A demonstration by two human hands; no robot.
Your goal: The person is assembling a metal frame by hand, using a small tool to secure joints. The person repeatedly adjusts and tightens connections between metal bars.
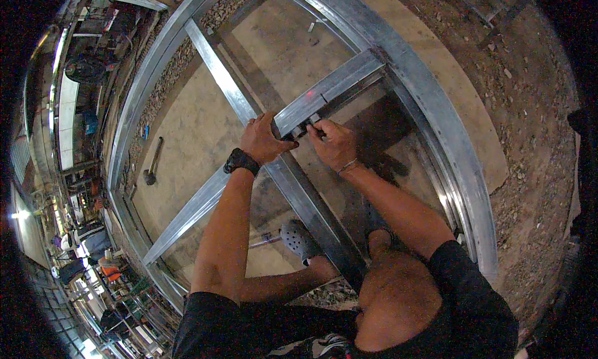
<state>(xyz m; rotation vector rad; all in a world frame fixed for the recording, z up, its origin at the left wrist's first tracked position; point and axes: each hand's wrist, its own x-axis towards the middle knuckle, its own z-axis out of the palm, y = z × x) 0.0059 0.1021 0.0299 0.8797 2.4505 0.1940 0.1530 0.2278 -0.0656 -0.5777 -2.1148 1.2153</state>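
My left hand (pixel 265 140), with a black watch on its wrist, grips the end of a silvery metal crossbar (pixel 333 91) where it meets a long metal beam (pixel 311 200). The thumb reaches over toward the joint. Close beside it, my right hand (pixel 335 146) is closed in a pinch on a small grey metal piece (pixel 314 118), held against the near side of the crossbar. Its exact kind is too small to tell. A short dark mark and a red spot of light show on the crossbar's upper face.
A large metal frame (pixel 445 125) surrounds the work, with another bar (pixel 187 216) running lower left. A hammer (pixel 152 163) lies on the board (pixel 199 128) inside it. My shoe (pixel 299 239) stands by the long beam. Gravel lies right; cluttered shelves (pixel 93 259) stand left.
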